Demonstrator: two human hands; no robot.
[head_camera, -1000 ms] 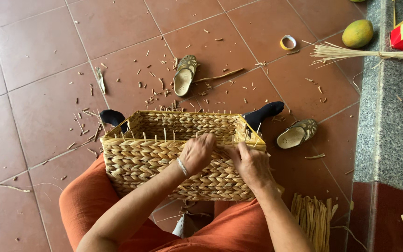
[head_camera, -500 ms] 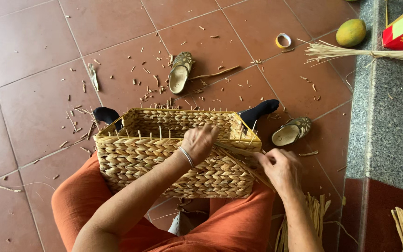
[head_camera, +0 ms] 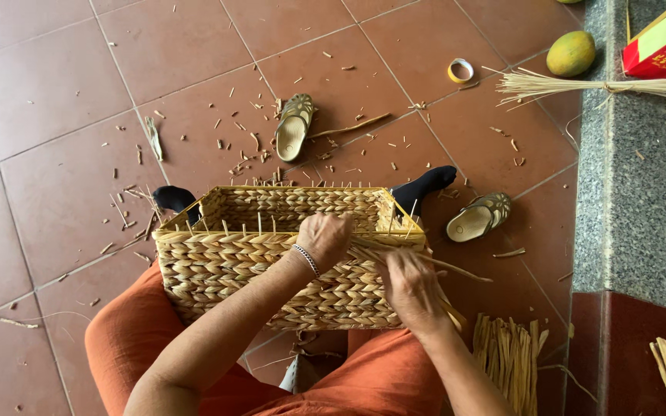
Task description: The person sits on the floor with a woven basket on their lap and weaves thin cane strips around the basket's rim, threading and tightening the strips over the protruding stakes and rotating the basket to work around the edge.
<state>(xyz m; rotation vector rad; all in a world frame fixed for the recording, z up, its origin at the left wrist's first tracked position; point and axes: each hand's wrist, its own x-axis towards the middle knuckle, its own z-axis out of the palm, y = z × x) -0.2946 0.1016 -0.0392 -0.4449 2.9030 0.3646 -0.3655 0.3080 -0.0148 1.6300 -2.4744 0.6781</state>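
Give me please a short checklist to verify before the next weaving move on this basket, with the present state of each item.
1. Left hand rests on the rim of the woven basket: ok.
2. Right hand grips the loose strands at the near right corner: ok.
3. Basket is held between the knees, upright: ok.
4. Spare bundle of strands lies on the floor beside the right hand: ok.
5. Strand tension: cannot tell.
6. Floor has cut scraps scattered around the feet: not ok.
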